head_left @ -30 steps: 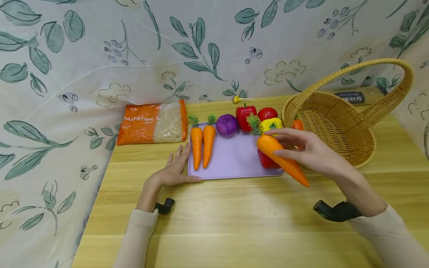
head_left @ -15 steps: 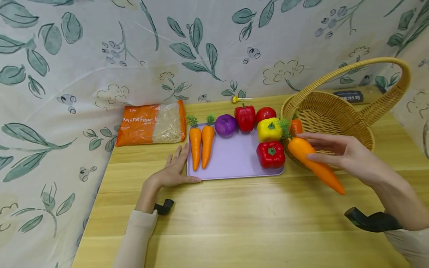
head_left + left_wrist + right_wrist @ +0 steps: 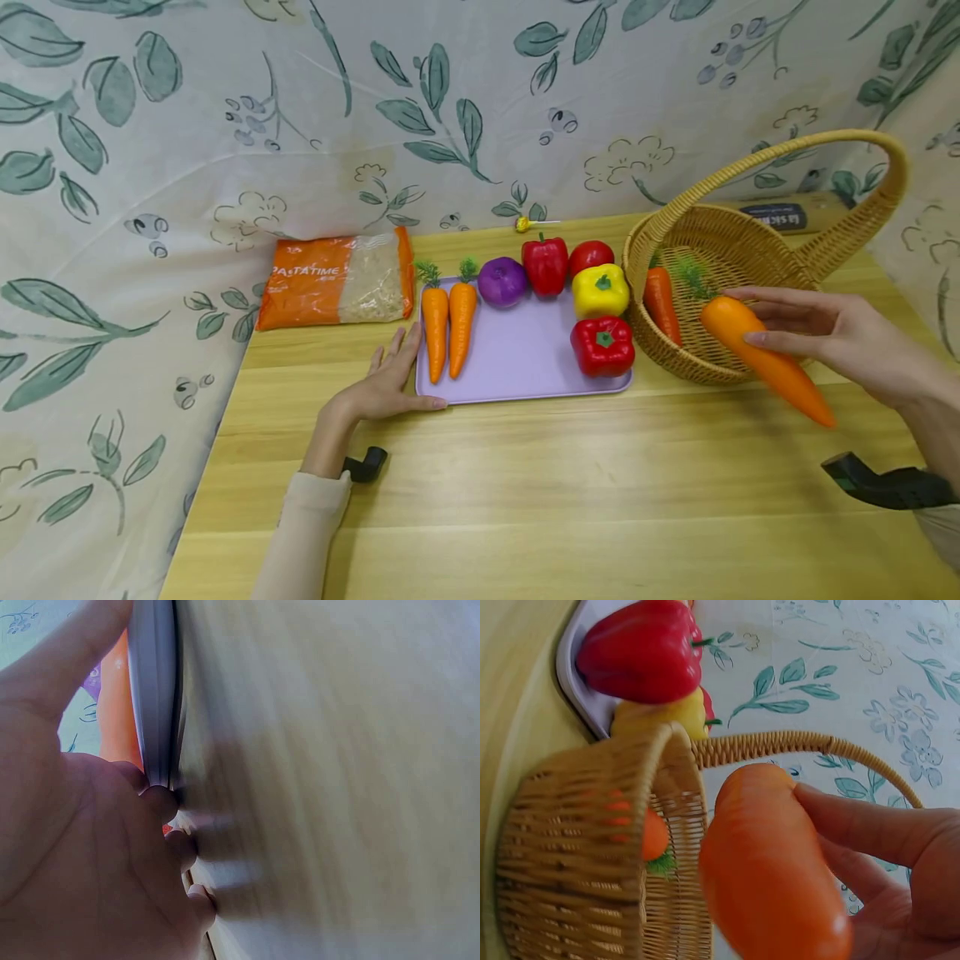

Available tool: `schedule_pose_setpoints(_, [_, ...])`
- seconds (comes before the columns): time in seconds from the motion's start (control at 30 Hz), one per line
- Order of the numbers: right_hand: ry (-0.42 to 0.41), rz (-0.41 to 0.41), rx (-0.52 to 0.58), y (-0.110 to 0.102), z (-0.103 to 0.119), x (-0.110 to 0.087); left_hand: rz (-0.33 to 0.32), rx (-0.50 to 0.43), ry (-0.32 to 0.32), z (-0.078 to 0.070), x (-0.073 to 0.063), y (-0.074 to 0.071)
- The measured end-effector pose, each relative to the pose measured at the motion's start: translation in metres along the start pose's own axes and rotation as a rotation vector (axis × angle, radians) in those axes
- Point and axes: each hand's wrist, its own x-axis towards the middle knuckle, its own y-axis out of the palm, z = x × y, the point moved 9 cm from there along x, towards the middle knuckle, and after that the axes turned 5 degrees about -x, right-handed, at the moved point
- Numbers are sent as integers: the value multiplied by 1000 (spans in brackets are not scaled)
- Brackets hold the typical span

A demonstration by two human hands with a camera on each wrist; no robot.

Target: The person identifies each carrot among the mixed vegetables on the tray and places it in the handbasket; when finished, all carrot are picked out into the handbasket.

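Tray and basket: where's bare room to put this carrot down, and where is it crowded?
The tray is bare in its middle, between the two carrots and the red pepper; its back edge is crowded with vegetables. The basket holds one carrot at its left wall, bare to the right. The right hand holds the carrot over the rim.

Head view: high, looks forward and down over the whole table (image 3: 570, 500), mid distance, floral curtain behind. Left wrist view: very close, low along the table (image 3: 337, 787), faces the tray (image 3: 154, 690) edge from under the left hand (image 3: 75, 847); blurred. Right wrist view: close, looks past the held carrot (image 3: 769, 870) at the basket (image 3: 577, 847) and tray corner (image 3: 574, 682). Shared with head: tray (image 3: 525, 367), basket (image 3: 735, 250), held carrot (image 3: 765, 358), red pepper (image 3: 641, 649) (image 3: 602, 346).
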Motion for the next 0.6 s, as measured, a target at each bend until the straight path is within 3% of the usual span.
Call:
schedule_pose_setpoints(0.17, [42, -15, -10, -18, -4, 13, -5, 0, 3, 0, 0, 0])
schedule_pose_setpoints(0.4, [85, -29, -10, -39, -4, 49, -5, -8, 7, 1, -1, -1])
schedule_pose_setpoints(0.6, [137, -25, 48, -47, 5, 73, -1, -5, 10, 1, 0, 0])
